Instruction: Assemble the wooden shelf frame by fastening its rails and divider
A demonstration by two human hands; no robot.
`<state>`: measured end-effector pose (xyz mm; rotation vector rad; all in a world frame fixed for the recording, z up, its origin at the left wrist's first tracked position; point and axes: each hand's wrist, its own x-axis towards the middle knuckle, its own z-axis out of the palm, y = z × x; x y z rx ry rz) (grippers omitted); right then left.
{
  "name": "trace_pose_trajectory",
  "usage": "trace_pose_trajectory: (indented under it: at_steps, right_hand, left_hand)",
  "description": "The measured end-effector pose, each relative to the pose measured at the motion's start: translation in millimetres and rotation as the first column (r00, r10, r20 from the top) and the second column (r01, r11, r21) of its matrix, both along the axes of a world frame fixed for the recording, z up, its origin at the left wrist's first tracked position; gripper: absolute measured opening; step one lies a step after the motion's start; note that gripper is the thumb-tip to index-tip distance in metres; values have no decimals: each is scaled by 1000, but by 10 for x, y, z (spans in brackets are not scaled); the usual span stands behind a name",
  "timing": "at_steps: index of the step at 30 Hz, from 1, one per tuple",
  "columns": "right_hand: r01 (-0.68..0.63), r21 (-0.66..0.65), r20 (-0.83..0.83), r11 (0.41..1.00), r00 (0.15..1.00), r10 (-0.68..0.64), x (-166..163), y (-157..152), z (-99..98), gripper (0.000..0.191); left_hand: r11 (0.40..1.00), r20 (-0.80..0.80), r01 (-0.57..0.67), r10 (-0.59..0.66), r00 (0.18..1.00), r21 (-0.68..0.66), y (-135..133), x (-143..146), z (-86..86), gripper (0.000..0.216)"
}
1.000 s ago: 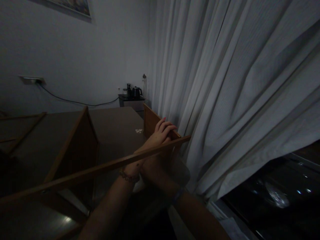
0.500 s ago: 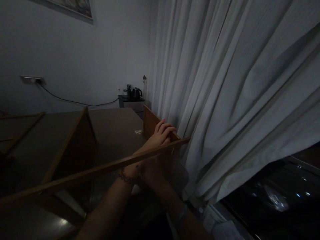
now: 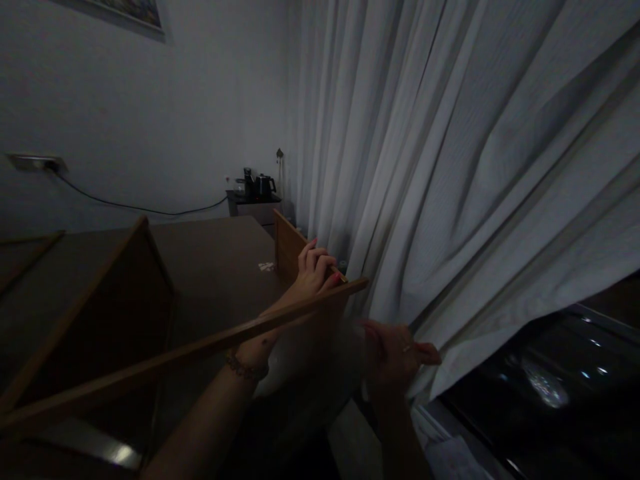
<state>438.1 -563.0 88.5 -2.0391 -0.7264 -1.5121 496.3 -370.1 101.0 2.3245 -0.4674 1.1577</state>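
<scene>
My left hand [image 3: 314, 273], with a beaded bracelet at the wrist, reaches over a long wooden rail [image 3: 240, 333]. Its fingers are wrapped over the top edge of an upright wooden end panel [image 3: 289, 248], near the corner where panel and rail meet. My right hand [image 3: 395, 357] is just outside that corner, in front of the curtain and apart from the wood. Its fingers look curled in and a ring shows on one of them. Whatever it may hold is too dark to make out. Another upright board [image 3: 110, 307] joins the rail farther left.
A grey-white curtain [image 3: 425, 167] hangs close along the right. Small white pieces [image 3: 267, 266] lie on the brown surface [image 3: 215, 247]. Behind stands a small cabinet [image 3: 257, 209] with a black kettle [image 3: 264, 185]. A cable [image 3: 140, 208] runs along the wall from a socket [image 3: 35, 162].
My right hand has come away from the corner beneath my left hand and moved right, toward the curtain. My left hand stays on the end panel. The view has turned slightly right.
</scene>
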Motion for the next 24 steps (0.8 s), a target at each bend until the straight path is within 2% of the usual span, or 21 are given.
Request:
trace_pose_trajectory:
  at_steps: [5, 9, 15, 24]
  right_hand:
    - [89, 47, 53, 995, 994, -91, 259, 41, 179, 42]
    - [85, 58, 81, 995, 993, -90, 352, 109, 196, 43]
    - [88, 83, 119, 993, 988, -97, 378, 198, 234, 45]
    - [66, 6, 70, 998, 995, -67, 367, 241, 174, 42]
  left_hand:
    - [1000, -31, -12, 12, 999, 7, -33, 65, 11, 17]
    - [1000, -19, 8, -8, 1000, 25, -16, 76, 22, 18]
    - [999, -2, -27, 27, 1000, 20, -22, 114, -24, 24]
    - [1000, 39, 23, -23, 999, 7, -24, 94, -4, 34]
